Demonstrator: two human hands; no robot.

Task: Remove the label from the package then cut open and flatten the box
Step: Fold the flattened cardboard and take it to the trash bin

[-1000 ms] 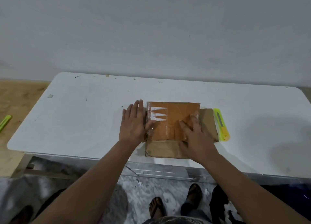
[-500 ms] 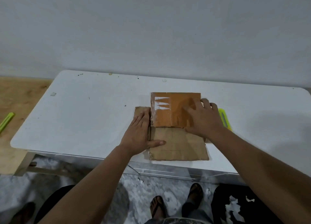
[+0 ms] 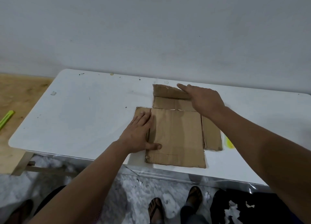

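White counter (image 3: pixel 84 116), left hand (image 3: pixel 137 134) flat on the box (image 3: pixel 176 136), right hand (image 3: pixel 203 97) flat pushing the 12 o'clock flap (image 3: pixel 166 91); that flap could spring back up if released.

arms: bare, no sleeves | wrists: no watch or bands | feet: dark flip-flop sandals (image 3: pixel 175 207) | legs: dark trousers

Brown cardboard box (image 3: pixel 176 136), flattened, far flap raised

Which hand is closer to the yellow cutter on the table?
The right. The right hand presses the far flap, its forearm passing above the yellow cutter; the left hand rests across the cardboard.
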